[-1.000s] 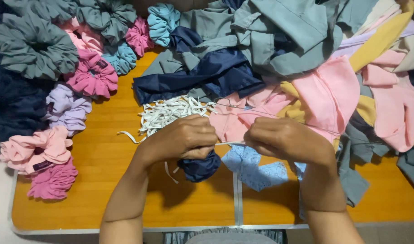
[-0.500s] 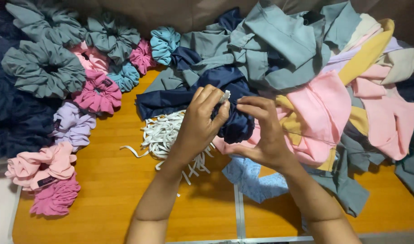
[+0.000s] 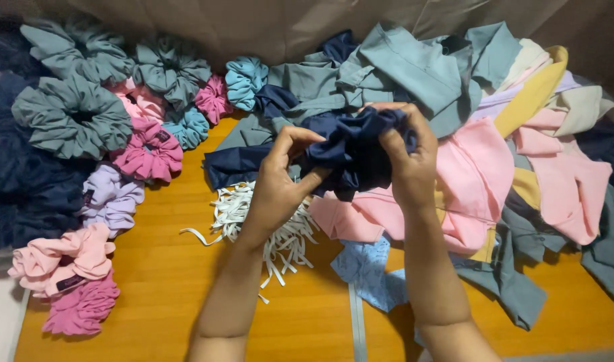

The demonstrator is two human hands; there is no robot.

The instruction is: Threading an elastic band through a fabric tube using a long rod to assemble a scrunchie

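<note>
A navy blue fabric scrunchie [image 3: 356, 149] is held up above the wooden table [image 3: 153, 295], gathered into ruffles. My left hand [image 3: 280, 175] pinches its left side with fingers and thumb. My right hand [image 3: 409, 155] grips its right side, fingers curled over the top. Below the hands lies a loose pile of white elastic strips [image 3: 253, 214].
Finished scrunchies in grey, pink, magenta, lilac, teal and navy lie along the left [image 3: 72, 121]. Cut fabric pieces in pink, grey-blue, yellow and navy are heaped at the back and right [image 3: 481, 167]. A light blue patterned piece [image 3: 371, 268] lies near the front.
Both hands have risen from the table surface and now hold the navy scrunchie spread wider between them. The view has tilted upward a little.
</note>
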